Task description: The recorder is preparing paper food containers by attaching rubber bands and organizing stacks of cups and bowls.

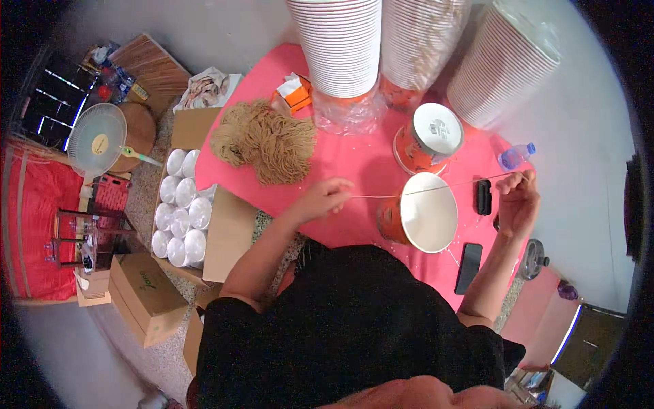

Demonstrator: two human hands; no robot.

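Observation:
A thin white string (371,197) is stretched across the near table, over the mouth of a paper bucket (441,228). Its left end is pinched in the fingers of my left hand (325,199). My right hand (520,204), raised at the right, holds the other end between its fingertips. The bucket is white inside and orange outside, its mouth facing up toward me. Just behind it another orange paper bucket (417,155) stands upside down, its white base on top. A loose heap of tan strings (266,140) lies at the left of the table.
Tall stacks of white paper buckets (340,48) line the back of the pink table (340,160). On the right are a small bottle (516,157), a black case (483,197) and a phone (468,268). A carton of wrapped white cups (180,211) stands left of the table.

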